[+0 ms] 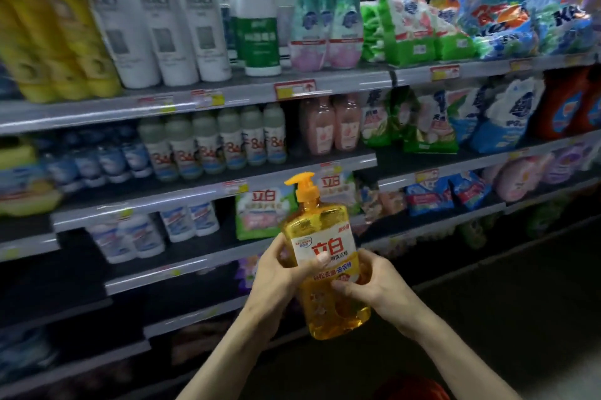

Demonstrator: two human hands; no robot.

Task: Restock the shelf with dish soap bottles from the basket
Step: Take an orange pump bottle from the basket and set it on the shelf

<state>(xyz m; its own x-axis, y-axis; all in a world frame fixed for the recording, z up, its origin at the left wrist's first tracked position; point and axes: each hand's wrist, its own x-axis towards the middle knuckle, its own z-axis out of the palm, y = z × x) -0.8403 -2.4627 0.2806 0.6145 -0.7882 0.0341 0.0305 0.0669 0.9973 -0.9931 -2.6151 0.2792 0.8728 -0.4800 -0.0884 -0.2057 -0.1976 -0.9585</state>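
Dish soap bottle (325,233), clear yellow with a white label and an orange pump top (304,186), is being held in front of the shelves by both hands, its pump leaning a little toward the left-hand side. The left hand (279,272) is wrapping around the bottle's left edge, its thumb pressing on the label. The right hand (370,282) is gripping the right edge slightly lower, its thumb lying across the front and its fingers curling behind. The hands are sitting close together with only the bottle between them, and the bottle's base is hanging free below them.

Just beyond the hands, a green and white bag (257,214) is standing on a lower shelf behind the bottle. Well above the hands, the top shelf (227,95) is carrying tall white bottles (182,18), with yellow bottles (55,35) further out past the left hand and detergent bags (487,18) out past the right hand. A red price tag (294,89) is sitting on that shelf's front rail. Below the right forearm, near the person, a blurred red shape (411,388) is showing at the lower edge; I cannot tell what it is.
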